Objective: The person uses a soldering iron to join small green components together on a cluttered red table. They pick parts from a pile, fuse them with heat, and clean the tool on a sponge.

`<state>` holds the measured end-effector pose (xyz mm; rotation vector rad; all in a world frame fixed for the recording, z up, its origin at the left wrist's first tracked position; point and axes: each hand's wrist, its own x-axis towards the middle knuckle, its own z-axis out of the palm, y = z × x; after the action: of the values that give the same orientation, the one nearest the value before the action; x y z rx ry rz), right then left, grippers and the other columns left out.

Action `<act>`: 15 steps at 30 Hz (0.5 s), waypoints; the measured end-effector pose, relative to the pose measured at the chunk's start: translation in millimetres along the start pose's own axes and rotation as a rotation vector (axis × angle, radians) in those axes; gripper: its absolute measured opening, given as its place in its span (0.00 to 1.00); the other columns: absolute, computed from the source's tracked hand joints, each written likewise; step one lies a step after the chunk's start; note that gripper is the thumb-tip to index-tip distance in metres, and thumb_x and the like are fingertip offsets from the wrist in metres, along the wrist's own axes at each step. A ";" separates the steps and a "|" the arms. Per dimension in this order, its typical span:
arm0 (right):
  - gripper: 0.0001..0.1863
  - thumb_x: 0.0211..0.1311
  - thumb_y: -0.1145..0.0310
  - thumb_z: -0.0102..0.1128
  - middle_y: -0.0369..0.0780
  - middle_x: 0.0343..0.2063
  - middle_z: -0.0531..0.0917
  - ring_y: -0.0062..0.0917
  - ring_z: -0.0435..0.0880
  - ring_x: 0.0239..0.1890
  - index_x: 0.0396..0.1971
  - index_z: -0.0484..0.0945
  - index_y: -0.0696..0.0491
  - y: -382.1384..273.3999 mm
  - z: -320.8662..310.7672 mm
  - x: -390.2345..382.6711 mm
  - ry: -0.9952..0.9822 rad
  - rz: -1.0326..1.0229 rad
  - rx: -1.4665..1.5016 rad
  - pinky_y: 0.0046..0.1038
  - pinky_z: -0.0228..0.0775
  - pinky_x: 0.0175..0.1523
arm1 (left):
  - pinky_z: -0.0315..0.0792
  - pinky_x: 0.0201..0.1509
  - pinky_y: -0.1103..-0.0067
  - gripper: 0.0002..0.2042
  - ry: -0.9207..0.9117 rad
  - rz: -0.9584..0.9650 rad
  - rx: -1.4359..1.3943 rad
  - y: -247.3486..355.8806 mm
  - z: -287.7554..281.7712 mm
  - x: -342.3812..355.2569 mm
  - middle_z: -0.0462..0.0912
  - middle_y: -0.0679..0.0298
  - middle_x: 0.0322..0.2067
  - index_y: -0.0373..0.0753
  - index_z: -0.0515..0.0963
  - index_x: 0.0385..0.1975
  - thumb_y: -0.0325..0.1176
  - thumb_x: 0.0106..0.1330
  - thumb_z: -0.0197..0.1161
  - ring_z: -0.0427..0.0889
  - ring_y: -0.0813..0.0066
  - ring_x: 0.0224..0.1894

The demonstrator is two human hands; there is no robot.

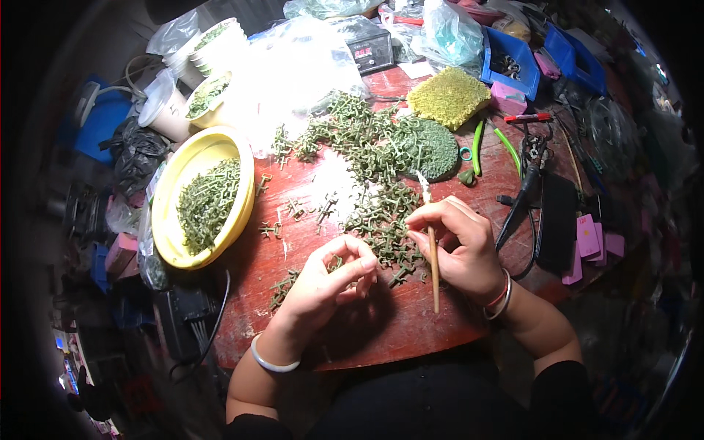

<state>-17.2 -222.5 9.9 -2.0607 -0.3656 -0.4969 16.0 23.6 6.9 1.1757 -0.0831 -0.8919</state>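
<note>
My left hand (331, 282) is curled over the near part of the red table, thumb and fingertips drawn together. A bit of green shows in the gap behind the thumb; whether it is held there or lies beyond I cannot tell. In my right hand (462, 246) is a slim wooden-handled tool (433, 275) with a pale tip, resting along the fingers and slanting away from me. The right thumb and forefinger almost meet over the pile's edge; anything between them is too small to make out. Many small dark-green branched pieces (374, 209) are heaped ahead of both hands.
On the left stands a yellow basin (248, 192) holding more green pieces. Beyond the heap are a round green textured pad (440, 150) and a yellow bumpy block (449, 99). Green-handled pliers (478, 147), a corded tool (522, 198) and blue bins (506, 62) occupy the right.
</note>
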 end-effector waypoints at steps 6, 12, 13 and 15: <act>0.13 0.55 0.81 0.74 0.38 0.32 0.84 0.25 0.82 0.32 0.40 0.85 0.56 -1.1 -7.3 -0.5 -0.130 -0.062 0.113 0.26 0.72 0.35 | 0.68 0.34 0.87 0.09 0.062 -0.033 -0.065 -0.2 -3.0 1.0 0.84 0.66 0.38 0.44 0.77 0.44 0.39 0.74 0.68 0.78 0.83 0.32; 0.13 0.54 0.81 0.75 0.38 0.32 0.86 0.29 0.82 0.32 0.40 0.85 0.55 0.9 -6.8 -1.0 -0.143 -0.165 0.113 0.29 0.72 0.37 | 0.65 0.30 0.90 0.07 -0.021 -0.015 -0.082 -0.3 -3.0 0.4 0.85 0.64 0.39 0.41 0.77 0.43 0.32 0.74 0.68 0.78 0.85 0.33; 0.13 0.55 0.81 0.75 0.39 0.32 0.86 0.29 0.82 0.32 0.40 0.85 0.55 -0.7 -7.3 -0.9 -0.146 -0.162 0.116 0.29 0.72 0.38 | 0.65 0.30 0.90 0.07 -0.014 -0.018 -0.085 0.1 -2.0 0.0 0.85 0.64 0.38 0.40 0.77 0.43 0.30 0.73 0.69 0.78 0.86 0.32; 0.13 0.56 0.81 0.75 0.39 0.33 0.87 0.29 0.82 0.33 0.40 0.85 0.55 -3.0 -7.7 -0.9 -0.132 -0.140 0.118 0.29 0.73 0.38 | 0.64 0.29 0.90 0.07 -0.003 0.001 -0.047 -3.5 -2.7 0.0 0.85 0.64 0.38 0.39 0.77 0.43 0.29 0.72 0.69 0.78 0.87 0.32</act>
<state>-20.9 -227.6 15.2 -1.9671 -0.6067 -0.4130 15.3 25.3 2.9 1.1304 -0.0642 -0.8902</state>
